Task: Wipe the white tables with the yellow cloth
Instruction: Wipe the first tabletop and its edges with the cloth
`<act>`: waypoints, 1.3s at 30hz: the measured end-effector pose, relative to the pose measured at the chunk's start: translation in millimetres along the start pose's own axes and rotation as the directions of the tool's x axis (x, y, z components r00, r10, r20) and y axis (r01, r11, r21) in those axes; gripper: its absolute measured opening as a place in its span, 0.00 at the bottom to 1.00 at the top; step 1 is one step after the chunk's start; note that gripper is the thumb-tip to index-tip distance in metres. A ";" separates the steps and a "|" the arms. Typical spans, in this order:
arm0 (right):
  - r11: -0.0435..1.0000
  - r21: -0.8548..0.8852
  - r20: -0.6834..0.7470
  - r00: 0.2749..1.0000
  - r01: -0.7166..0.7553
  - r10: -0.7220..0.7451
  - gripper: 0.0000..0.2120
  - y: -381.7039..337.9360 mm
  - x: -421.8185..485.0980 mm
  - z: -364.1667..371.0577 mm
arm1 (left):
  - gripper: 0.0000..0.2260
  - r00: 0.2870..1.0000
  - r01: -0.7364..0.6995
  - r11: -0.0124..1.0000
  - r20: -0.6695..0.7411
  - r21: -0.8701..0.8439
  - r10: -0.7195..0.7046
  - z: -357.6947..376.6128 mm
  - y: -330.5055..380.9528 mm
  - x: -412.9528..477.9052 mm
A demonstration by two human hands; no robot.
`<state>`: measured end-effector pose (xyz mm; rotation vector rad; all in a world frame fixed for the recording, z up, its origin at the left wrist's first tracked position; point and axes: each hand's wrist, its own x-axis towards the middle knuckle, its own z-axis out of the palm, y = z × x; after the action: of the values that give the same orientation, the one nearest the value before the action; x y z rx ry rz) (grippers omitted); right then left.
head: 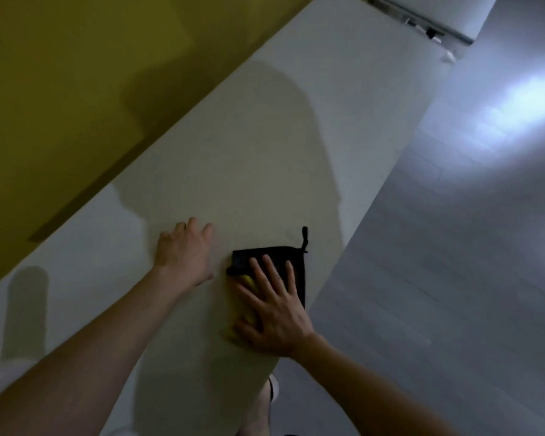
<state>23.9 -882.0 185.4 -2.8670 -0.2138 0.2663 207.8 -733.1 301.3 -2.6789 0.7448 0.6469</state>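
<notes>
A long white table [233,146] runs diagonally from lower left to upper right. Near its right edge lies a folded cloth, black on top [265,256] with a yellow side [249,281] showing underneath. My right hand [274,309] lies flat on the cloth with straight, spread fingers, pressing it onto the table. My left hand [184,253] rests palm down on the bare tabletop, just left of the cloth and apart from it. A small black loop sticks out from the cloth's far corner.
A yellow wall [76,89] borders the table on the left. Grey tiled floor [453,247] lies to the right, with a bright light patch. A metal rail and white fixture [422,23] stand at the far end. My shadow falls across the tabletop.
</notes>
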 end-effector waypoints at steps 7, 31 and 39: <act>0.849 0.003 -0.121 0.842 -0.529 0.525 0.37 181.8 81.1 -60.5 | 0.68 0.998 0.020 0.989 0.055 -0.146 -0.012 -19.4 23.1 83.9; 0.935 0.040 -0.145 0.924 -0.352 0.354 0.38 130.0 99.4 -49.4 | 0.73 0.996 0.032 0.995 0.080 -0.090 -0.024 -6.8 23.0 104.8; 0.936 0.018 -0.171 0.921 -0.352 0.350 0.36 235.9 120.5 -81.4 | 0.70 0.994 0.031 0.993 0.104 -0.118 -0.019 -9.2 23.6 103.0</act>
<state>186.0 -1106.7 181.2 -2.9046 0.3378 0.0796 277.0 -798.8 255.2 -2.7326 0.6643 0.8410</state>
